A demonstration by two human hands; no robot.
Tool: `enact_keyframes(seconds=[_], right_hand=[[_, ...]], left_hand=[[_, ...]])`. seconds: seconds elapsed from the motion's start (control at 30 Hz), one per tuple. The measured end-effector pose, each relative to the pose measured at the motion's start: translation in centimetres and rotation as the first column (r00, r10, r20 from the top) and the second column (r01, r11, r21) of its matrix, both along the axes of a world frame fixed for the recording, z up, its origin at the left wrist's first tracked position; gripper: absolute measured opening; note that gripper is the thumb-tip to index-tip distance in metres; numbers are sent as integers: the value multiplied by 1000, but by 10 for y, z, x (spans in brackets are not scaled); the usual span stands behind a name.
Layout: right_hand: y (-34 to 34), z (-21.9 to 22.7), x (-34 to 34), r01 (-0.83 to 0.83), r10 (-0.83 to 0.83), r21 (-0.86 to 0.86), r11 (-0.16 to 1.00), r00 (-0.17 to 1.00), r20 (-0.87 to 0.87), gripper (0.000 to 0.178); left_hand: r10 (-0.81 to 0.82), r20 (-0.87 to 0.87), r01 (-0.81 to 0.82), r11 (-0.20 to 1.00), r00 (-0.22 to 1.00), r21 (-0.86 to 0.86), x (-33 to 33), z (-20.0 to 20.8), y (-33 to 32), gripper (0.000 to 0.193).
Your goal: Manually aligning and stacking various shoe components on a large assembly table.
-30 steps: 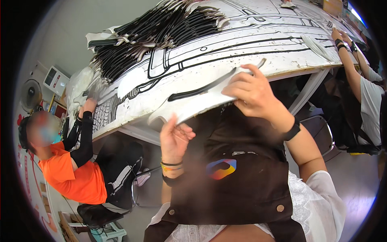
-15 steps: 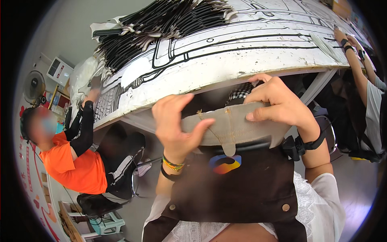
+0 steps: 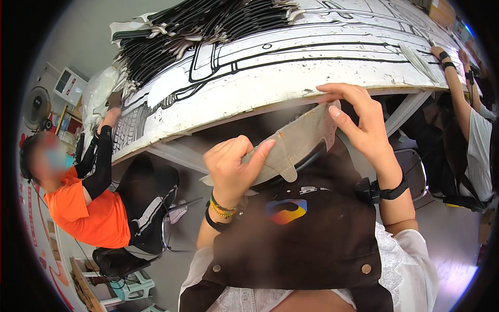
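A curved, grey-beige stitched piece (image 3: pixel 291 148) with a rounded tab on its lower edge and a black edge strip is held slanting in front of my chest, its right end raised. My left hand (image 3: pixel 234 164) is closed on its left part, thumb on the face and fingers curled behind. At the raised right end is my right hand (image 3: pixel 364 119), with the thumb against the piece and the fingers arched over its tip; their contact behind is partly hidden. A dark brown apron (image 3: pixel 301 244) lies beneath the piece.
A white table (image 3: pixel 270 83) with black line drawings stretches ahead, its front edge just beyond my hands. A pile of black-and-grey pieces (image 3: pixel 208 36) lies on it. A person in orange (image 3: pixel 93 208) sits at left; another person's arm (image 3: pixel 457 88) reaches in at right.
The piece has turned from nearly level to slanting, right end up. My right hand has moved from its face to the right tip, and my left fingers have curled in around it.
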State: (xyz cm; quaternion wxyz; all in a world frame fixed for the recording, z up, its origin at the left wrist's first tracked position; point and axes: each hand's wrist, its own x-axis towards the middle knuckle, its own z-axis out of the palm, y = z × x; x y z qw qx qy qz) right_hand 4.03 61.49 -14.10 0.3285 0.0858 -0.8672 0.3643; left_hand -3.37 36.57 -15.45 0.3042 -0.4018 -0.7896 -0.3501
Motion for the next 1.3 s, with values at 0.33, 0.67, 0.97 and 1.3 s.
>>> enact_keyframes(seconds=[0.33,0.67,0.97,1.3], right_hand=[[-4,-39,1,82,-83,124,989,997,-1,31],[-3,-65,15,39,5,-489,872,996,87,42],[-3,-78,15,-16,46,-640,769,998,31,34],[-7,-84,13,9,64,-692,722,995,80,33]], left_hand=[[-90,388,-15,965,917,260,-3,-16,4,37],[-259,622,-48,901,739,432,-37,-35,-20,51],[-388,713,205,920,584,333,-29,-32,-29,29],[-392,720,27,887,572,461,-30,-48,-24,40]])
